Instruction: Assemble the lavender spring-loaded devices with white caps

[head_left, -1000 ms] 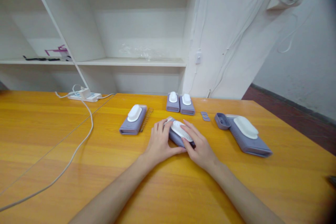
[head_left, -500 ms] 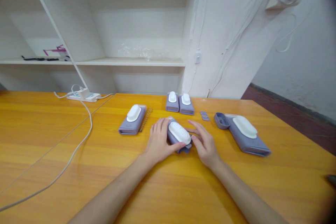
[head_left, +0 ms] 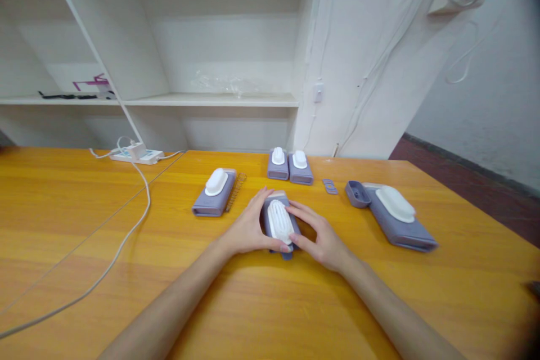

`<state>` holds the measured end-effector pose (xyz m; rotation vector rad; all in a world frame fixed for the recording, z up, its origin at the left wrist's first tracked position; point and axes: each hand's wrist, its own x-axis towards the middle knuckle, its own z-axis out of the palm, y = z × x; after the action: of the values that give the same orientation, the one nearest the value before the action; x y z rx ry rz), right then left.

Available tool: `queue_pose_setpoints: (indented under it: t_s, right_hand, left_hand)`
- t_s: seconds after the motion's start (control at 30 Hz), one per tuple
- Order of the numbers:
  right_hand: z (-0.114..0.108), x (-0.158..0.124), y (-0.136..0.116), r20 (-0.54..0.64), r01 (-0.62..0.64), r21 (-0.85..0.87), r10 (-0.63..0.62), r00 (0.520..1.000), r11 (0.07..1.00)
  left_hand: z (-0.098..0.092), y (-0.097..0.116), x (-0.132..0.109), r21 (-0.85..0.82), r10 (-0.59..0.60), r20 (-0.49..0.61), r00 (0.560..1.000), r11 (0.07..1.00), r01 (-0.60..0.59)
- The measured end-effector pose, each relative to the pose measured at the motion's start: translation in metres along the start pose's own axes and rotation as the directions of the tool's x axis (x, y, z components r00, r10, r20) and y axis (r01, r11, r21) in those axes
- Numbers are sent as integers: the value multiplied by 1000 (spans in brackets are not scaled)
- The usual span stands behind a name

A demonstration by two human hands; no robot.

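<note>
A grey-purple flat box [head_left: 276,198] with a white ribbed oval piece [head_left: 280,222] on top lies on the table in front of me. My left hand [head_left: 252,225] curls around its left side, thumb across the near end. On the other side, my right hand [head_left: 318,236] grips the right edge, with fingertips on the white oval piece. A small grey-purple flap [head_left: 287,255] sticks out at the box's near end. My palms hide parts of its sides.
Left lies a similar box [head_left: 215,197] beside a coil spring [head_left: 235,192]. Two more boxes [head_left: 278,171] stand at the back. Rightward are a flat grey plate [head_left: 329,186], a small grey cup [head_left: 358,196] and a larger box [head_left: 403,225]. A power strip [head_left: 145,156] and cable [head_left: 139,219] lie left.
The box has turned so its length points more towards me, and it has shifted slightly left. My right hand has moved left with it, its fingers now against the side and white piece.
</note>
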<state>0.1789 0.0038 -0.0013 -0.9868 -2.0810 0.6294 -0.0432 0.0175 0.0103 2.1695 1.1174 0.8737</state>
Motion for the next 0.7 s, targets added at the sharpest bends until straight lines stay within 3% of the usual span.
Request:
queue_pose_setpoints:
  t_s: [0.4, 0.7]
  right_hand:
    - [5, 3, 0, -48, -68, 80, 72, 996, 994]
    - [6, 4, 1, -21, -170, 181, 176, 984, 969]
  left_hand:
    - [-1, -1, 7, 189, 67, -35, 997, 980, -59]
    - [-2, 2, 8, 164, 43, -59, 997, 986, -33]
